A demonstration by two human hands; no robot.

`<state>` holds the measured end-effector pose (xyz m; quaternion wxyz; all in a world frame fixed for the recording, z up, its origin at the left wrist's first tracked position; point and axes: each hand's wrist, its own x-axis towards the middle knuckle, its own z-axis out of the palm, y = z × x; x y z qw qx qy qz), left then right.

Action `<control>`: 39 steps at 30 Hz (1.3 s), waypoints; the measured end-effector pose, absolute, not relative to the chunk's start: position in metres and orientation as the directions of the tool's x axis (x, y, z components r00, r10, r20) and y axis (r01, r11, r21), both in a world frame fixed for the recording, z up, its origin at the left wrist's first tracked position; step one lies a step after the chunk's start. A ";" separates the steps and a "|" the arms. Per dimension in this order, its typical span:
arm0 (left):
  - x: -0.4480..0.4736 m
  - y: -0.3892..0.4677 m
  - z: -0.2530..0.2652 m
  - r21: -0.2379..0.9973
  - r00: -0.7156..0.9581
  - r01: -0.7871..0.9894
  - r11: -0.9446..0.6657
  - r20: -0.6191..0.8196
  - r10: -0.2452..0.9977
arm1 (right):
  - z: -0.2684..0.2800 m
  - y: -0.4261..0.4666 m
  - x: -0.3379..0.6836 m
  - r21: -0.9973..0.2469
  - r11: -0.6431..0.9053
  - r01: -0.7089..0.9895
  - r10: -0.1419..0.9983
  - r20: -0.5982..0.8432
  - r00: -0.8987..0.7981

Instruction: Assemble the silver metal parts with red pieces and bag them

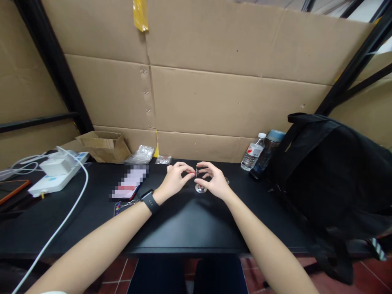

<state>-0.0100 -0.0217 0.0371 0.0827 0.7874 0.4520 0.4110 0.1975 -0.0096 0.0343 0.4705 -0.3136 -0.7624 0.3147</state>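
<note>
Both my hands meet above the middle of the black table [190, 228]. My left hand [177, 178], with a dark watch [150, 201] on its wrist, pinches a small red piece [192, 172]. Between the thumb and fingers of my right hand [216, 179] is a thin round metal disc [197, 171], seen edge-on. The red piece is at the disc's left face; whether they are joined I cannot tell. Just below them a shiny round metal part [201, 188] with a red spot lies on the table. Another metal piece [227, 180] shows partly behind my right hand.
To the left are a phone [130, 181] with a key chain, clear plastic bags [143, 154], a paper bag [105, 147], a white power strip [58, 179] and a loose cable. At right stand a water bottle [253, 152], a blue-lidded bottle [271, 149] and a black backpack [330, 175].
</note>
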 end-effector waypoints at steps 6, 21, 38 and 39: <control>-0.009 -0.019 0.032 0.473 0.231 0.655 -0.589 0.616 0.753 | 0.034 -0.012 0.197 -0.782 0.600 0.165 0.774 0.517 -0.366; -0.005 -0.026 0.034 0.387 0.247 0.701 -0.599 0.657 0.713 | 0.036 -0.018 0.193 -0.800 0.587 0.123 0.773 0.510 -0.377; -0.007 -0.027 0.036 0.285 0.319 0.722 -0.631 0.672 0.669 | 0.046 -0.014 0.205 -0.525 0.768 0.367 0.639 0.594 -0.489; -0.007 -0.027 0.037 0.297 0.310 0.722 -0.624 0.668 0.677 | 0.046 -0.014 0.205 -0.517 0.769 0.377 0.639 0.592 -0.492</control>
